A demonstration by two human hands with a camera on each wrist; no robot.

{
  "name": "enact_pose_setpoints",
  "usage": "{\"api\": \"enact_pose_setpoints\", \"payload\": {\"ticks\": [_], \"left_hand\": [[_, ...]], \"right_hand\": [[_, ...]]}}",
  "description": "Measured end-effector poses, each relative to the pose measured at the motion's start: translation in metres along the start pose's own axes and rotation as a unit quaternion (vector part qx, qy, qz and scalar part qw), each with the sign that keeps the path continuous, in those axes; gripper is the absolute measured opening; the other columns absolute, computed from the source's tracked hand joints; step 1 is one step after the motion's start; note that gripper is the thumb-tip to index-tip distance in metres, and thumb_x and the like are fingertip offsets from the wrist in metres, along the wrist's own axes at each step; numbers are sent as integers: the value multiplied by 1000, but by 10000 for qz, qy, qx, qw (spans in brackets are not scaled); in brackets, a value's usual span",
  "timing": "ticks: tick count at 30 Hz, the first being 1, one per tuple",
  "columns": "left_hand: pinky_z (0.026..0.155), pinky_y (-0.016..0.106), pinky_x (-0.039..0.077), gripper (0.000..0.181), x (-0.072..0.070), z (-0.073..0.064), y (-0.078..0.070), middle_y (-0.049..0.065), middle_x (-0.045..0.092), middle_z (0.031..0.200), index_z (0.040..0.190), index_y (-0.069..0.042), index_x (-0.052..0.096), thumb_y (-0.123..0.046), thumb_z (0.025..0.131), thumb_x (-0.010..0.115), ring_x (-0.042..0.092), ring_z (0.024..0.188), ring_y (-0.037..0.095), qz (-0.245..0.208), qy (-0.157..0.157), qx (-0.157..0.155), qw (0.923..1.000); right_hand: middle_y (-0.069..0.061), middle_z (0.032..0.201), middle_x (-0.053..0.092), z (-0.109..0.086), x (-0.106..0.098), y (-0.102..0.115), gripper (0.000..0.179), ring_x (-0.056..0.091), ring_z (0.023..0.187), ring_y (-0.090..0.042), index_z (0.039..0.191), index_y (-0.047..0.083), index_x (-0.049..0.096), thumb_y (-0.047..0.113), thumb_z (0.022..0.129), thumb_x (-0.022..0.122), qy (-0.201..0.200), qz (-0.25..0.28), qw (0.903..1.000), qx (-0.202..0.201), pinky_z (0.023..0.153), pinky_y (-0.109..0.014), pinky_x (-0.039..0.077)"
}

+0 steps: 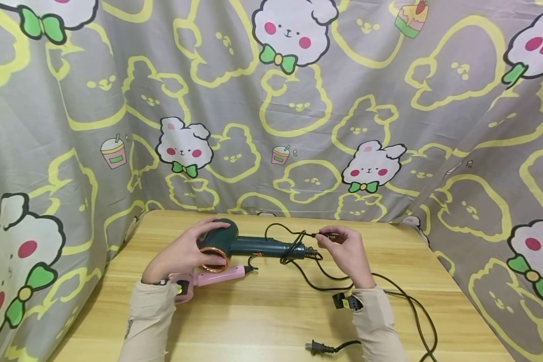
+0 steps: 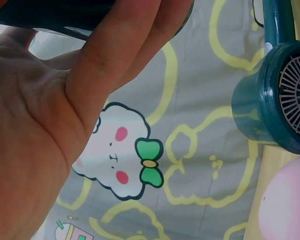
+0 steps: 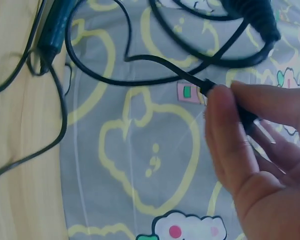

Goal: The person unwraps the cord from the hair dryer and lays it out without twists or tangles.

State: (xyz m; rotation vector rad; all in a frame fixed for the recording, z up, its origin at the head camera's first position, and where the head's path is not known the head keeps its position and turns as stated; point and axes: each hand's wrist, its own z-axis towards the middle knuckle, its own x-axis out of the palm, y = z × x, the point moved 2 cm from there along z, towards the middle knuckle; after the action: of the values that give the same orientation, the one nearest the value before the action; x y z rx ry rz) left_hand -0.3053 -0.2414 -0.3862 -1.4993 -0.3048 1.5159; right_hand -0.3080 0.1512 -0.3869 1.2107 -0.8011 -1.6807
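Note:
My left hand (image 1: pixel 176 254) grips the head of a dark green hair dryer (image 1: pixel 253 247) with a copper ring, thumb and fingers around opposite sides. Its handle points right, with black cord (image 1: pixel 291 247) looped around it. Near the handle's end, my right hand (image 1: pixel 348 254) pinches the cord's black plug (image 3: pixel 247 120) between thumb and fingers; metal prongs show in the right wrist view. A second green hair dryer (image 2: pixel 255 110), grille visible in the left wrist view, lies behind the held one and is mostly hidden in the head view. A pink hair dryer (image 1: pixel 219 276) lies below my left hand.
Another black plug (image 1: pixel 321 347) lies at the table's front, its cord passing under my right forearm. More black cord (image 1: pixel 418 306) trails over the right side of the wooden table (image 1: pixel 253 322). A patterned curtain (image 1: pixel 235 110) encloses the back and sides.

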Motion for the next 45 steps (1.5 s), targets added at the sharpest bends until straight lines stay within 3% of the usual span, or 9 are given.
{"api": "enact_pose_setpoints", "payload": {"ticks": [7, 13, 21, 28, 39, 45], "left_hand": [[96, 48, 51, 82, 2, 0, 2, 7, 33, 166, 146, -37, 54, -41, 74, 93, 57, 126, 39, -16, 36, 25, 10000], [95, 47, 51, 82, 2, 0, 3, 6, 35, 165, 146, -37, 54, -41, 74, 93, 57, 126, 38, -45, 1, 19, 10000], [94, 47, 51, 84, 0, -1, 5, 7, 35, 164, 148, -36, 53, -42, 75, 93, 59, 121, 37, 1, -72, 14, 10000], [96, 50, 51, 84, -2, -1, 7, 7, 37, 163, 147, -36, 54, -46, 73, 93, 57, 124, 38, 128, -151, 4, 9998], [94, 50, 52, 82, -4, -2, 10, 6, 37, 163, 147, -38, 52, -46, 76, 91, 58, 123, 38, 168, -169, -96, 9997], [94, 50, 52, 83, -5, -3, 11, 5, 36, 164, 148, -38, 51, -48, 76, 91, 58, 124, 37, 192, -204, -115, 9995]], "right_hand": [[-27, 108, 72, -7, 8, 17, 19, 76, 82, -9, 106, -6, 73, 6, 92, 77, -145, 1042, 9926, -610, 78, -31, 63], [-20, 112, 71, -17, 19, 34, 16, 76, 90, -10, 106, -8, 72, 0, 91, 76, 160, 1508, 9805, -1253, 79, -33, 63], [-26, 114, 70, -29, 32, 49, 15, 75, 94, -13, 105, -2, 74, 2, 91, 77, 858, 1467, 9756, -1389, 78, -33, 63], [-14, 111, 75, -35, 39, 53, 20, 74, 91, -12, 110, 8, 76, 9, 90, 80, 1504, 1100, 9762, -1107, 79, -31, 62], [-14, 122, 72, -39, 46, 56, 17, 72, 107, -13, 109, 11, 76, 9, 92, 78, 2090, 1182, 9653, -1025, 82, -34, 62], [-15, 119, 72, -40, 47, 56, 13, 72, 104, -14, 106, 7, 74, 5, 93, 76, 2467, 1183, 9559, -1066, 83, -33, 62]]}}
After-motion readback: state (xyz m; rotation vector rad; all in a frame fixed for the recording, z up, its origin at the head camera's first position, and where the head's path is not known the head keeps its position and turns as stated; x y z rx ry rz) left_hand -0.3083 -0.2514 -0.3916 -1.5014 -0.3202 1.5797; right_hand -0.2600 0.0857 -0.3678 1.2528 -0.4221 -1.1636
